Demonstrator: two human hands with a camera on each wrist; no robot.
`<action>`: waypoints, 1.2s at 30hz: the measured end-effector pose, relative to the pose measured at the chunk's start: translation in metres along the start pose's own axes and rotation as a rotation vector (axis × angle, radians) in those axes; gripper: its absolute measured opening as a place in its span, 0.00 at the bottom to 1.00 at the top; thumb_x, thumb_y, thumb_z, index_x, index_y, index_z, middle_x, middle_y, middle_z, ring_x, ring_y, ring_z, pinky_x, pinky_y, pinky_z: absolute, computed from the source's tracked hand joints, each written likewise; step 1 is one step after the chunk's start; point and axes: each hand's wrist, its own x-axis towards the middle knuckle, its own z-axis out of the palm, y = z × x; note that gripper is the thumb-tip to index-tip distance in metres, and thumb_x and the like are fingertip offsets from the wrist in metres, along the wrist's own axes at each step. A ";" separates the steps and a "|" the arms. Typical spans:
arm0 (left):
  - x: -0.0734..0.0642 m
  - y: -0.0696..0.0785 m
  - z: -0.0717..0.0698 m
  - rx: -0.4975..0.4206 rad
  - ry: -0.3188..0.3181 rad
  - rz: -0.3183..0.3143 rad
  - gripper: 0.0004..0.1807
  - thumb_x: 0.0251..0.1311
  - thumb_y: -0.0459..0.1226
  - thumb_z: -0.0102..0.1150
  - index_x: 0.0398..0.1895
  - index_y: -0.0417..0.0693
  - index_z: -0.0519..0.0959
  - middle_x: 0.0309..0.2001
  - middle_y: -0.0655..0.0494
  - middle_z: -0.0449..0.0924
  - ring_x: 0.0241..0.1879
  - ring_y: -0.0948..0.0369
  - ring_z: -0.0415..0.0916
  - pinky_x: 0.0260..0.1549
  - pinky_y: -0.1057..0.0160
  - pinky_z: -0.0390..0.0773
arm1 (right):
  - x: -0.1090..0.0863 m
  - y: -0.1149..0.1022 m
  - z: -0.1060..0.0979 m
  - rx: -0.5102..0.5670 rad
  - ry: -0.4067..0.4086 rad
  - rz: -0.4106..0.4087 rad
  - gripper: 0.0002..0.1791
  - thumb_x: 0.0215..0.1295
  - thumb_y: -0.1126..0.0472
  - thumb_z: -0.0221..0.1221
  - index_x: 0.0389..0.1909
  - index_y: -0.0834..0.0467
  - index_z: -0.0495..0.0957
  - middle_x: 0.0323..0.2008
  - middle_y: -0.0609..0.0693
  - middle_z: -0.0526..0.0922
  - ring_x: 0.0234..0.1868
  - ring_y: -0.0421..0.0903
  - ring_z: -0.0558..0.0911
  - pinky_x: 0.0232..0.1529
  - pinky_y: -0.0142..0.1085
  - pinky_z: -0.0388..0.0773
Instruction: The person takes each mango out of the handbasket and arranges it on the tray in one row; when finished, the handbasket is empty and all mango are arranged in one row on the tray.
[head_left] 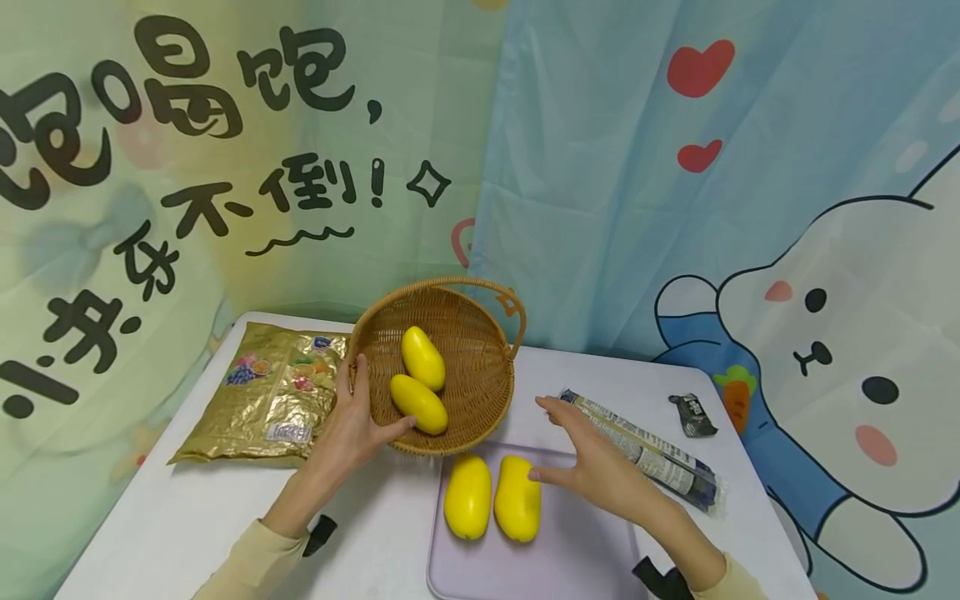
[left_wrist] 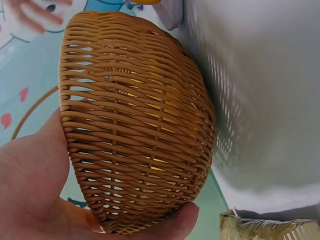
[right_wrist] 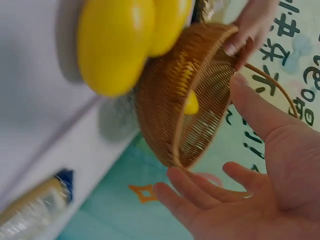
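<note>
My left hand (head_left: 352,437) grips the left rim of a brown wicker basket (head_left: 476,358), which is tilted with its opening toward me. In the left wrist view, the thumb and fingers clasp the woven wall (left_wrist: 135,110). Inside lie two yellow mangoes, an upper mango (head_left: 423,358) and a lower mango (head_left: 417,404). Two more, a left mango (head_left: 468,497) and a right mango (head_left: 517,500), lie side by side on a pale purple tray (head_left: 585,550). My right hand (head_left: 600,467) hovers over the tray with spread fingers, holding nothing; the right wrist view shows its palm (right_wrist: 295,170) apart from the basket.
A gold snack bag (head_left: 262,392) lies left of the basket. On the right are a long clear-wrapped packet (head_left: 645,450), partly behind my right hand, and a small black packet (head_left: 693,415). A printed curtain (head_left: 570,208) hangs behind the white table (head_left: 375,533).
</note>
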 end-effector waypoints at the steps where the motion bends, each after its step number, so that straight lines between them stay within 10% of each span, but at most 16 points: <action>1: 0.000 0.000 0.000 0.000 -0.002 0.001 0.68 0.54 0.55 0.75 0.81 0.36 0.38 0.80 0.33 0.28 0.43 0.37 0.82 0.21 0.66 0.77 | 0.003 -0.002 -0.005 -0.010 0.007 -0.030 0.52 0.58 0.45 0.73 0.79 0.47 0.56 0.76 0.50 0.62 0.69 0.54 0.72 0.63 0.58 0.74; 22: 0.000 0.001 0.000 0.021 0.000 0.010 0.67 0.54 0.55 0.74 0.81 0.34 0.39 0.80 0.33 0.28 0.43 0.39 0.83 0.25 0.65 0.80 | 0.127 -0.062 -0.012 -0.090 -0.113 -0.268 0.45 0.67 0.46 0.66 0.80 0.48 0.55 0.80 0.55 0.53 0.76 0.56 0.64 0.68 0.54 0.71; 36: -0.001 0.002 0.002 0.025 0.008 0.036 0.67 0.54 0.53 0.75 0.80 0.32 0.39 0.79 0.29 0.29 0.41 0.39 0.83 0.28 0.61 0.83 | 0.179 -0.073 0.021 -0.207 -0.264 -0.163 0.46 0.69 0.57 0.65 0.81 0.51 0.50 0.80 0.61 0.49 0.68 0.57 0.74 0.61 0.48 0.78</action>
